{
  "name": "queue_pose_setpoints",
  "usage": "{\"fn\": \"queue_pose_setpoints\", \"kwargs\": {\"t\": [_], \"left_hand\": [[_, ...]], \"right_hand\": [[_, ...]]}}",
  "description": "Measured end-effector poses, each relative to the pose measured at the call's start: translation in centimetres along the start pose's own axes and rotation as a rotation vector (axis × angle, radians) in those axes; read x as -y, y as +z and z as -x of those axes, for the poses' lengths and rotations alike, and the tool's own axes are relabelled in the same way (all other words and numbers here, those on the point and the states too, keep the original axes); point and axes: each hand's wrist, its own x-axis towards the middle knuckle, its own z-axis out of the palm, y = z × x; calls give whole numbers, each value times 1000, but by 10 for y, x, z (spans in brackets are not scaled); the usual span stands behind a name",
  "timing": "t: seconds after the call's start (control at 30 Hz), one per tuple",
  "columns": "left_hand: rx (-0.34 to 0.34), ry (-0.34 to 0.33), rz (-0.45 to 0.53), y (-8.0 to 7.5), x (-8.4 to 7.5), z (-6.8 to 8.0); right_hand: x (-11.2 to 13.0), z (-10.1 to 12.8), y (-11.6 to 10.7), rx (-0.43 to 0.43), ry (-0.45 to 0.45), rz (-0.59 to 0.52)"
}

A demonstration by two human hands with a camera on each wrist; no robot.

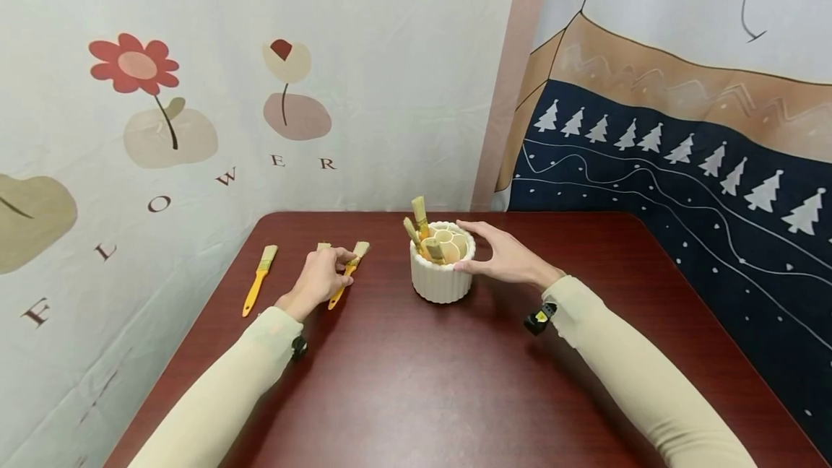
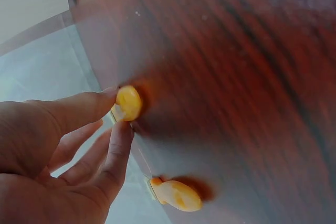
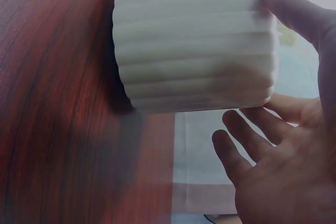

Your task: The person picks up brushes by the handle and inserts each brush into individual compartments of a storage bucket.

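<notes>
My left hand (image 1: 321, 274) pinches a flat paintbrush (image 1: 354, 266) between thumb and fingers; its yellow handle (image 2: 129, 102) shows end-on in the left wrist view. Bristles of a second paintbrush (image 1: 323, 245) peek out behind that hand, the rest of it covered. A ribbed white brush pot (image 1: 442, 285) stands to the right, divided inside into rounded compartments. Three paintbrushes lean in its left and near parts, one of them a brush (image 1: 419, 214) with bristles up. Across the pot's rim my right hand (image 1: 507, 255) holds it, thumb on the near side and fingers on the far side.
Another yellow-handled paintbrush (image 1: 258, 282) lies at the left of the dark red table (image 1: 429, 381). Behind the table hangs a pale flower-printed cloth (image 1: 390, 78), and a navy cloth with trees (image 1: 650, 172) hangs along the right.
</notes>
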Motion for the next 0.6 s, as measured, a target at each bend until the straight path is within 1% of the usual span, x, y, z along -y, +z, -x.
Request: {"fn": "queue_pose_setpoints", "kwargs": {"t": [0.13,0.43,0.6], "left_hand": [[9,8,15,-2,1,-1],[24,83,34,-4,6,-2],[33,85,53,-4,4,-5]], "right_hand": [[2,1,2,-16,12,-13],[8,2,8,-74,31,-35],[15,3,12,-116,39,-25]]}}
